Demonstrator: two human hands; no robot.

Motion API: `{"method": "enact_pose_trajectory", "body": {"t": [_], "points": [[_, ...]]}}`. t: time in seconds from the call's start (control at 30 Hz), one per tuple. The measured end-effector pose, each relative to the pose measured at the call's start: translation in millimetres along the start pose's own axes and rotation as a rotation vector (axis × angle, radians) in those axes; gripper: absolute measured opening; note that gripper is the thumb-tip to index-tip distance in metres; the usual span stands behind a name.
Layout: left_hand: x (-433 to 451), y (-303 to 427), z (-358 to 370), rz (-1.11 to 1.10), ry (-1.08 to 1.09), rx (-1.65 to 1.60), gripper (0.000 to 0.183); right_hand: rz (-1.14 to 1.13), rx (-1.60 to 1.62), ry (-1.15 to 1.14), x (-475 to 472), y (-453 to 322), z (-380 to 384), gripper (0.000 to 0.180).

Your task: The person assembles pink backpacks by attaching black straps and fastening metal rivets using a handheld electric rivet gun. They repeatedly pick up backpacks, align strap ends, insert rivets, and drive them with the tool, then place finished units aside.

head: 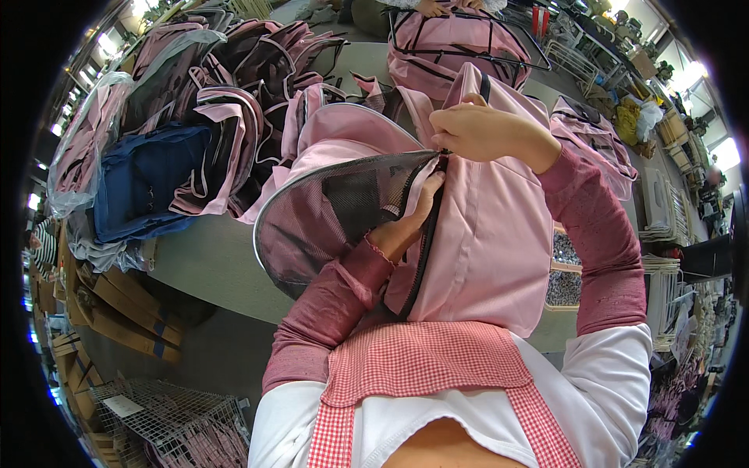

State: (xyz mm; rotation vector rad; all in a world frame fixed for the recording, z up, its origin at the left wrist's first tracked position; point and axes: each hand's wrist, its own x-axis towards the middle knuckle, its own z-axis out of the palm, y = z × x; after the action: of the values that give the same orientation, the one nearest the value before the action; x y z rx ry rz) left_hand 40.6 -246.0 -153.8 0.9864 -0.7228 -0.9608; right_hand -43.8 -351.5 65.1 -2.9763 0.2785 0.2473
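Observation:
A pink fabric pet-carrier-like cover (485, 234) lies on the table before me, close against my apron. Its black zipper (420, 275) runs from near the apron up to my hands. To the left of it a rounded black mesh flap (339, 205) with pale piping stands open. My left hand (416, 210) reaches under the mesh and grips the flap's pink edge beside the zipper. Bent over the zipper's upper end, my right hand (483, 131) has its fingertips closed there; whether they pinch the slider is hidden.
Pink and black sewn covers (234, 128) are heaped at the left, beside a blue fabric cover (149, 181). Across the table a person's hands (433, 8) hold a pink cover with a black frame (462, 52). Trays of small metal parts (564, 266) sit right; a wire cage (175, 415) stands lower left.

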Motion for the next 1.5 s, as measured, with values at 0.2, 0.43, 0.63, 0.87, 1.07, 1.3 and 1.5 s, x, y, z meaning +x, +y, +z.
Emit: {"method": "enact_pose_trajectory", "body": {"t": [0.2, 0.43, 0.63, 0.87, 1.07, 1.3, 1.5], "points": [[-14.2, 74.7, 29.5, 0.001, 0.024, 0.168, 0.061, 0.083, 0.14, 0.137, 18.7, 3.9, -6.7, 0.026], [1.5, 41.5, 6.8, -0.034, -0.04, 0.016, 0.027, 0.182, 0.482, -0.071, 23.5, 23.8, 0.3, 0.029], [4.0, 48.2, 26.9, -0.109, -0.054, 0.034, 0.039, -0.041, 0.549, 0.032, 19.2, 46.5, 27.5, 0.027], [2.8, 27.4, 15.4, -0.073, -0.091, -0.214, 0.041, -0.184, 0.414, 0.194, 21.9, 55.8, 37.0, 0.027], [6.6, 22.8, 9.0, -0.107, -0.042, 0.083, 0.043, -0.156, 0.484, 0.111, 25.7, 61.5, 39.8, 0.029], [13.5, 0.7, 6.4, -0.12, -0.009, -0.088, 0.046, -0.054, 0.567, 0.086, 26.3, 55.0, 36.4, 0.028], [9.9, 15.3, 10.6, -0.192, -0.007, -0.083, 0.05, 0.13, 0.706, 0.002, 24.6, 52.5, 34.2, 0.024]]}}
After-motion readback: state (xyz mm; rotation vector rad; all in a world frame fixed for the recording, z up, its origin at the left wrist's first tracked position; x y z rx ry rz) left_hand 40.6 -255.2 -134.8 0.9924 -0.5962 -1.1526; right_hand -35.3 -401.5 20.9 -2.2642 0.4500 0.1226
